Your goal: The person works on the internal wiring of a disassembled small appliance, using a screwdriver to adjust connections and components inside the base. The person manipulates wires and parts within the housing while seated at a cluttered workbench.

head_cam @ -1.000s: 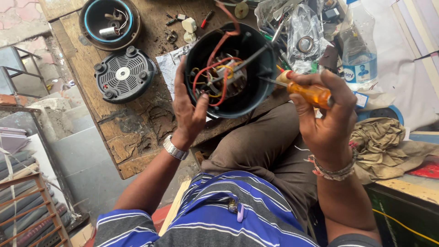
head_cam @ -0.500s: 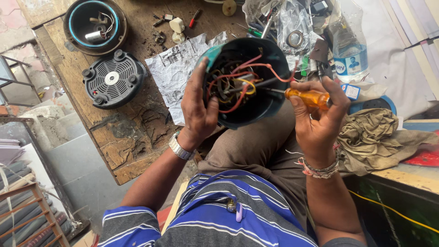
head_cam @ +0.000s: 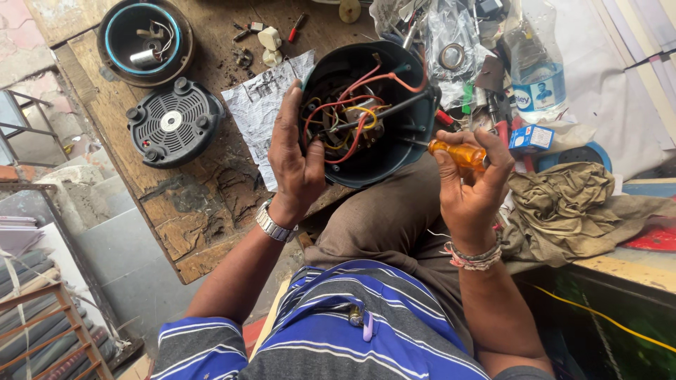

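Worn and scratched, a wooden workbench point(head_cam: 190, 211) fills the upper part of the view, with the person sitting at its near edge. Tilted on the person's knee against that edge is a dark teal round motor housing point(head_cam: 394, 151), its open side facing up and showing red, orange and yellow wires point(head_cam: 345, 116) around a motor core. The left hand point(head_cam: 296, 158) grips the housing's left rim, fingers clenched over the wall and thumb lying along the inside. The right hand point(head_cam: 468, 190) sits just right of the housing, its fingers wrapped round the orange handle of a screwdriver point(head_cam: 458, 151); the metal shaft runs left into the housing, and its tip is lost among the wires. A metal watch point(head_cam: 271, 225) circles the left wrist and thread bracelets point(head_cam: 475, 257) the right.

Left of the housing lies a crumpled sheet of printed paper point(head_cam: 257, 105), partly under its rim. Further left sits a black round vented cover point(head_cam: 172, 123), and above that a second open round shell point(head_cam: 144, 39) holding a small metal part. Right of the housing are clear plastic bags point(head_cam: 451, 32), a plastic water bottle point(head_cam: 539, 70), a small blue box point(head_cam: 531, 137) and a bunched olive cloth point(head_cam: 570, 207)
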